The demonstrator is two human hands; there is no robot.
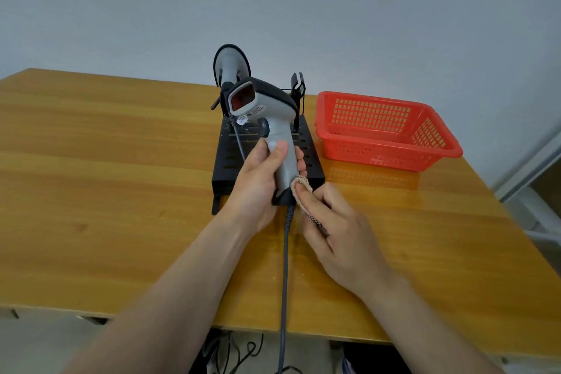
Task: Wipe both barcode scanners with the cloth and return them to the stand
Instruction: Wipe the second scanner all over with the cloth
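A red plastic basket (385, 130) sits on the wooden worktop (106, 176), with a grey wall (273, 3) behind.

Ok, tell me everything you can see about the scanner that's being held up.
The held scanner is pistol-shaped, light grey plastic with black top and base, a dark reddish window facing the camera and a white sticker below it. It is held roughly upright above the black stand. The left hand holds its grip; the right hand presses a beige cloth against its base, where a grey cable runs down past the table edge.
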